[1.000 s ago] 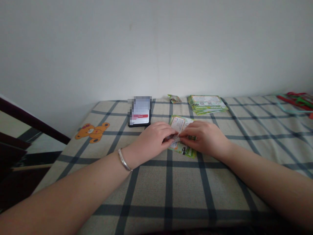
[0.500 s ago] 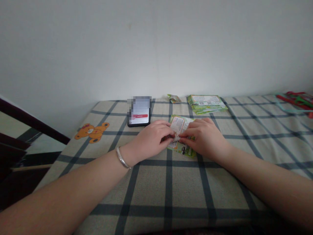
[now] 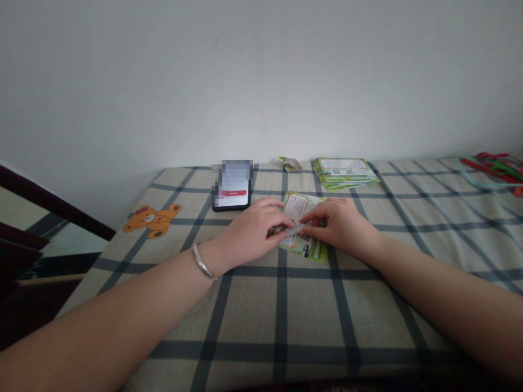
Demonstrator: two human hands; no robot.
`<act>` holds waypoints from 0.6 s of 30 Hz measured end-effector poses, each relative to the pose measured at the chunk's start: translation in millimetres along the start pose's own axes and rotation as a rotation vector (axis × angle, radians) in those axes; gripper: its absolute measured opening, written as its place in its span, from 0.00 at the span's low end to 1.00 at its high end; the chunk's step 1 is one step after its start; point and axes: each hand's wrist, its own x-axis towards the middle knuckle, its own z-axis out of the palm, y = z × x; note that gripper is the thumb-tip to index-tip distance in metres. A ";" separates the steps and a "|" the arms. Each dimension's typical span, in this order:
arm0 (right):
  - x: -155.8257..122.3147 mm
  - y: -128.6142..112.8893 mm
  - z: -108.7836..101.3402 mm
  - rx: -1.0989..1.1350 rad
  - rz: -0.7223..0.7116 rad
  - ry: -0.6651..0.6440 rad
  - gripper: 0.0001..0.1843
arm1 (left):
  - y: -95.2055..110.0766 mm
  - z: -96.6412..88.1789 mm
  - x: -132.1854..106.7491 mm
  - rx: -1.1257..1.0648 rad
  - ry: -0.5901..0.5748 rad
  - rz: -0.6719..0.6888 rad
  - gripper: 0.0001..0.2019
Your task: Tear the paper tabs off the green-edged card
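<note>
Between my hands on the checked cloth lies a green-and-white printed leaflet (image 3: 310,249), with at least one more sheet edge showing under it. My left hand (image 3: 261,231), with a silver bangle (image 3: 201,263) at the wrist, has its thumb and fingertips closed on the middle of the leaflet. From the right, my right hand (image 3: 335,220) pinches the paper at nearly the same spot. The paper looks puckered between the fingertips. My fingers cover part of it.
A phone (image 3: 233,188) lies beyond my left hand. Near the wall sit a small folded printed piece (image 3: 290,164) and a stack of similar leaflets (image 3: 345,171). An orange bear figure (image 3: 153,220) is at the left, and red and green items (image 3: 496,169) lie far right.
My right hand's fingers have shifted slightly and uncover more of the leaflet's upper right part. My left hand stays nearly in place. The other things have not moved.
</note>
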 end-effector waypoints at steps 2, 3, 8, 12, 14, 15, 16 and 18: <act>0.8 2.1 -0.3 0.052 0.008 -0.014 0.10 | 0.7 0.1 0.0 -0.027 -0.005 -0.012 0.07; 1.0 3.2 -0.2 0.076 0.009 -0.027 0.10 | 1.3 0.1 0.1 -0.042 -0.009 -0.021 0.08; 2.3 10.1 2.2 0.179 0.004 -0.103 0.10 | 3.9 0.5 0.4 -0.072 -0.022 -0.059 0.09; 3.5 12.2 3.3 0.254 0.060 -0.133 0.11 | 3.9 1.1 -0.2 -0.055 -0.004 -0.036 0.10; 4.1 11.9 3.1 0.283 0.091 -0.140 0.11 | 3.7 1.0 -0.3 -0.059 -0.002 -0.016 0.09; 4.3 11.6 3.1 0.295 0.104 -0.144 0.11 | 3.5 0.9 -0.2 -0.059 -0.002 -0.009 0.08; 4.6 11.4 3.1 0.304 0.114 -0.146 0.11 | 3.3 0.8 -0.2 -0.058 -0.002 -0.006 0.08; 4.9 10.9 3.2 0.313 0.130 -0.150 0.11 | 2.9 0.7 -0.1 -0.051 -0.001 -0.009 0.08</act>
